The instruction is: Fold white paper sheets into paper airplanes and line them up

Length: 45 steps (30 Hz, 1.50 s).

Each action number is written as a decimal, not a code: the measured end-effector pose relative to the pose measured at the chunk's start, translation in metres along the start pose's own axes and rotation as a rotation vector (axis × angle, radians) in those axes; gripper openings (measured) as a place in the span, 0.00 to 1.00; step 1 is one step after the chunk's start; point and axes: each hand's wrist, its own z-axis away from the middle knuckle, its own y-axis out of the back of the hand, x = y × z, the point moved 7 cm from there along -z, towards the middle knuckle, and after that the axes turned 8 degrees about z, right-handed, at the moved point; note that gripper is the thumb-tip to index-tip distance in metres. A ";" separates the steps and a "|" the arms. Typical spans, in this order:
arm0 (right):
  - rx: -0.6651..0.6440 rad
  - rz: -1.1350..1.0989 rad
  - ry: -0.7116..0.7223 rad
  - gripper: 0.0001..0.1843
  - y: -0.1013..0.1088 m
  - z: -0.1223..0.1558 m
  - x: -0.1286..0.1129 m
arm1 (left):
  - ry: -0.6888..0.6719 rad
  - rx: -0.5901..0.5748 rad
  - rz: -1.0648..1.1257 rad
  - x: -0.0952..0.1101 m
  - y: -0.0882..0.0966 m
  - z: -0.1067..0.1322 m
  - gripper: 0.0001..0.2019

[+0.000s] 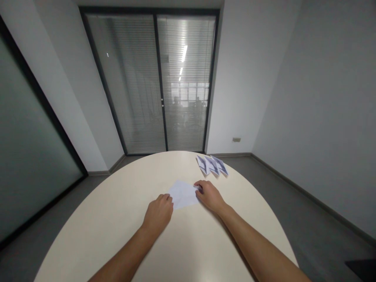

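A pale sheet of paper (182,195) lies on the table between my hands, its outline angular with a peak at the far side. On its left edge rests my left hand (162,207), fingers curled together and pressed at the paper; the fingertips are partly hidden. My right hand (209,194) pinches the paper's right edge between thumb and fingers. Farther back and to the right, three folded paper pieces (212,165) lie side by side, slightly overlapping, with darker shaded folds.
The round cream table (123,219) fills the lower view, its curved edge dropping to a grey floor (282,196). Beyond it stand a dark-framed glass door with blinds (188,117) and white walls. A dark object (362,268) sits at the lower right.
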 end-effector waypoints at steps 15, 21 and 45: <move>-0.070 0.219 0.059 0.14 0.007 0.005 -0.019 | -0.042 0.022 0.041 0.005 0.003 0.006 0.17; -0.104 0.310 0.111 0.16 0.009 0.013 -0.034 | -0.028 0.029 0.041 0.004 0.001 0.007 0.17; -0.112 0.276 0.279 0.21 0.006 0.011 -0.030 | -0.020 0.039 0.089 -0.010 0.001 0.001 0.15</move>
